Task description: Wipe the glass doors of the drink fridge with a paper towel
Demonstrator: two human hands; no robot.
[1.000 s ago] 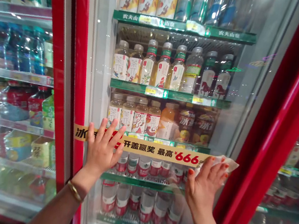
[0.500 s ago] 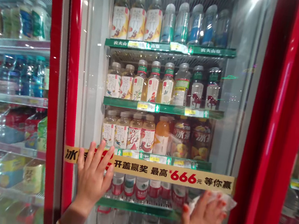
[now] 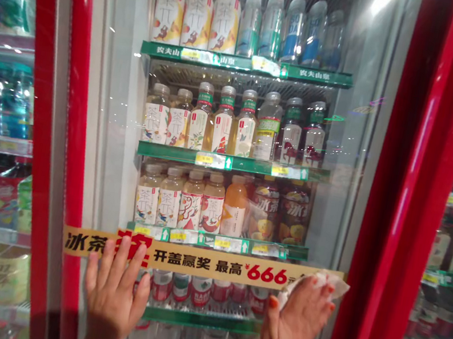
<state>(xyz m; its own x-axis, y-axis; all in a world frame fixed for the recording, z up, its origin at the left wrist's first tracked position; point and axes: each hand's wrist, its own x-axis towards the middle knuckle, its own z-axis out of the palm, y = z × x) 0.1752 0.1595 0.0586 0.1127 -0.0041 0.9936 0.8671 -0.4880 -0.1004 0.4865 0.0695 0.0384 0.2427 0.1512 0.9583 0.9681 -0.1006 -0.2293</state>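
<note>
A tall glass-door drinks cooler with a glossy red metal frame (image 3: pixel 63 107) fills the view, with more cooler doors on both sides. Behind the glass, green-edged shelves (image 3: pixel 231 163) carry rows of plastic bottles, among them pale tea bottles with white labels (image 3: pixel 156 123). Across the glass runs a long, narrow yellow printed paper strip (image 3: pixel 202 264) with red "666" lettering. From its left end, over the red frame, to just past the 666, it lies flat and straight, so that stretch looks done. Only the short right end looks left, and it is partly covered. The left hand (image 3: pixel 114 295) presses open on the glass, its fingers spread apart, their tips over the strip's lower edge. The right hand (image 3: pixel 290 330), with orange-red painted nails, has its fingers curled together, clamped on a crumpled white paper (image 3: pixel 331 284) held against the strip's right end.
</note>
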